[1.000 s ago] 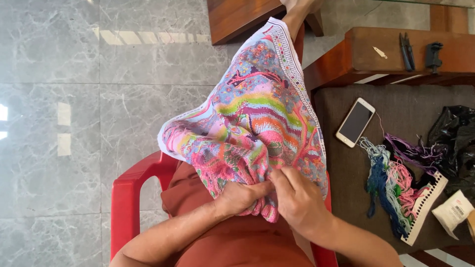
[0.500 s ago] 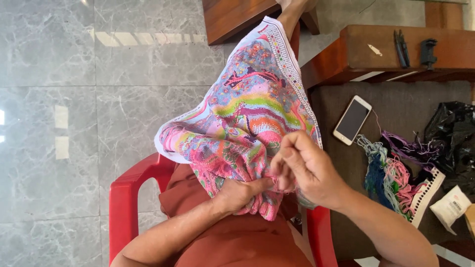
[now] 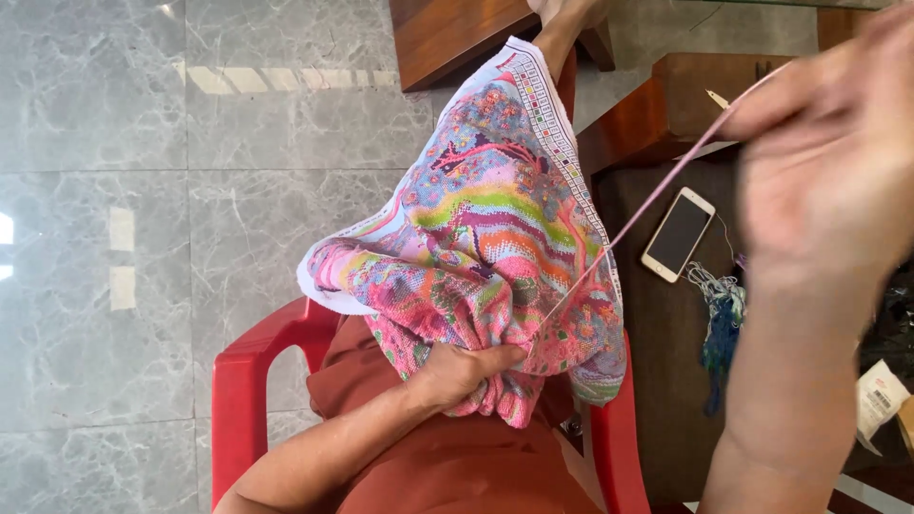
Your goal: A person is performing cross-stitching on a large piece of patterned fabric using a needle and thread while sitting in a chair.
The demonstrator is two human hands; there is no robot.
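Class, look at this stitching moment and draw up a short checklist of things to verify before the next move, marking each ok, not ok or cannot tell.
1. Left hand grips the bunched embroidery cloth: ok.
2. Thread runs taut and straight from the cloth up to the right hand: ok.
3. Needle held in the right hand's fingers: cannot tell, the hand is blurred.
4. Thread free of knots or snags: cannot tell, too thin to judge.
5. Phone on the side table lies apart from the thread's line: ok.
6. Spare thread bundle lies on the table, apart from the cloth: ok.
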